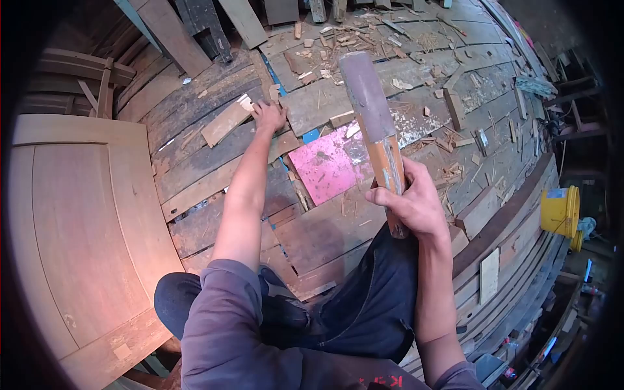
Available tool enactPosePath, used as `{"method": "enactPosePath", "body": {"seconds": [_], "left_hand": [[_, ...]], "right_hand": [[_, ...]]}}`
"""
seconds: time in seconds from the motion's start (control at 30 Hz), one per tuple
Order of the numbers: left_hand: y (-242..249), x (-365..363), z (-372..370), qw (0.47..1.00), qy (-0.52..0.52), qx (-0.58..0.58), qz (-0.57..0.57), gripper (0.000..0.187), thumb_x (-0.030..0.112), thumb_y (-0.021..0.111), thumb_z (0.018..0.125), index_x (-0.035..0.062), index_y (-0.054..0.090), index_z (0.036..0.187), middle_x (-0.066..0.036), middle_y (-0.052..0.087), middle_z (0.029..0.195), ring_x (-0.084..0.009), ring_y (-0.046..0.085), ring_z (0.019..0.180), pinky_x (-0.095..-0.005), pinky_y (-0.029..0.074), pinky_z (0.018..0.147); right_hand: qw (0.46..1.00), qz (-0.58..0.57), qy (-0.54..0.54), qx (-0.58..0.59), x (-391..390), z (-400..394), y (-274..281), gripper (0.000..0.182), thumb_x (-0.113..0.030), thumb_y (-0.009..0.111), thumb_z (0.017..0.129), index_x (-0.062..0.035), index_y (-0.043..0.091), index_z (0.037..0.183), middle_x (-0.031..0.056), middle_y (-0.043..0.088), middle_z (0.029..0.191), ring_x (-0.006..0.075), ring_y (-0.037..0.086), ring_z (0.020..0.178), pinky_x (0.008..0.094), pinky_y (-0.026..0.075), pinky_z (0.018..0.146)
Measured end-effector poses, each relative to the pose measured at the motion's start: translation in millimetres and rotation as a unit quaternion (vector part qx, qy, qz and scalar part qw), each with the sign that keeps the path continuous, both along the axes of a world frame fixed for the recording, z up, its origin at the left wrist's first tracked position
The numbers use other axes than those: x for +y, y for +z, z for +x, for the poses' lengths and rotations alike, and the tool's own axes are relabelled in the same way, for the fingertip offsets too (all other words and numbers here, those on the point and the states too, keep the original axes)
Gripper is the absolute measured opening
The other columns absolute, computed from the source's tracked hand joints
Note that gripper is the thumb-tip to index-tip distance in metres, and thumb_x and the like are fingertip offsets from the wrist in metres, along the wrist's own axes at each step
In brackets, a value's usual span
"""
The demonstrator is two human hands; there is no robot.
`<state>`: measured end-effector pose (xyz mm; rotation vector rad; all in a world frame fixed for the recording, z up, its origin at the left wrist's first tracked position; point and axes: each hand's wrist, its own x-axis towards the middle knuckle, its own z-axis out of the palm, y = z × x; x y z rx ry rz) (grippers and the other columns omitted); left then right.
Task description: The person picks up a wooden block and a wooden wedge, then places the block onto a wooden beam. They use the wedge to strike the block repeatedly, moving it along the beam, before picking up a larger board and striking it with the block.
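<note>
My right hand (419, 203) is wrapped round the wooden handle (390, 170) of a broad-bladed tool, whose flat grey-purple blade (367, 94) points up and away from me. It is raised over the floor and overlaps a pink sheet (323, 162) in this view. My left hand (269, 117) reaches down to the floorboards, its fingers spread. The fingertips are right by the pale, splintered end of a short wooden board (227, 122). A small wood scrap (274, 94) lies just beyond them.
A panelled wooden door (91, 227) lies at left. Wood chips (351, 44) and offcuts litter the plank floor ahead. Upright boards (172, 36) stand at the back. Long timbers (513, 227) run along the right, near a yellow bucket (559, 211). Gaps show between floorboards.
</note>
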<state>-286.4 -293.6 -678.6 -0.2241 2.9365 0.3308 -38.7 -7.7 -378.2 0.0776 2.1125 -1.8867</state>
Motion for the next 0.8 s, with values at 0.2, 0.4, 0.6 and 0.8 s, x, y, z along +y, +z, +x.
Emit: {"method": "enactPosePath", "body": {"seconds": [0.2, 0.4, 0.6, 0.8], "left_hand": [[-6, 8, -21, 0.961, 0.198, -0.025, 0.191, 0.059, 0.055, 0.056, 0.091, 0.0150, 0.061, 0.134, -0.029, 0.014, 0.159, -0.0529, 0.009, 0.144, -0.0636, 0.011, 0.115], [-44, -19, -48, 0.905, 0.139, -0.018, 0.401, 0.056, 0.052, 0.057, 0.092, 0.0185, 0.059, 0.137, -0.026, 0.027, 0.155, -0.0514, 0.010, 0.145, -0.0621, 0.011, 0.116], [-8, 12, -21, 0.967, 0.179, 0.004, 0.182, 0.048, 0.045, 0.060, 0.091, 0.0176, 0.064, 0.130, -0.025, 0.036, 0.149, -0.0481, 0.022, 0.140, -0.0604, 0.015, 0.114], [5, 4, -6, 0.973, 0.136, 0.077, 0.167, 0.046, 0.039, 0.063, 0.088, 0.0111, 0.063, 0.125, -0.025, 0.038, 0.145, -0.0470, 0.027, 0.136, -0.0570, 0.021, 0.114]], "right_hand": [[1.000, -0.007, -0.014, 0.024, 1, 1, 1, 0.046, -0.018, 0.082, 0.074, 0.0029, 0.062, 0.110, 0.0016, 0.065, 0.084, 0.0064, 0.056, 0.073, 0.0259, 0.048, 0.064], [1.000, 0.004, -0.009, 0.027, 1, 0, -3, 0.043, -0.017, 0.081, 0.073, 0.0023, 0.063, 0.107, 0.0003, 0.064, 0.078, 0.0053, 0.055, 0.065, 0.0254, 0.046, 0.057], [1.000, 0.014, -0.006, 0.010, 5, 1, -4, 0.042, -0.018, 0.082, 0.073, 0.0023, 0.064, 0.105, 0.0003, 0.063, 0.076, 0.0052, 0.054, 0.064, 0.0255, 0.045, 0.056], [0.999, 0.027, -0.006, 0.037, 5, 2, -2, 0.044, -0.019, 0.082, 0.073, 0.0028, 0.063, 0.106, 0.0022, 0.064, 0.083, 0.0079, 0.056, 0.074, 0.0277, 0.048, 0.067]]}}
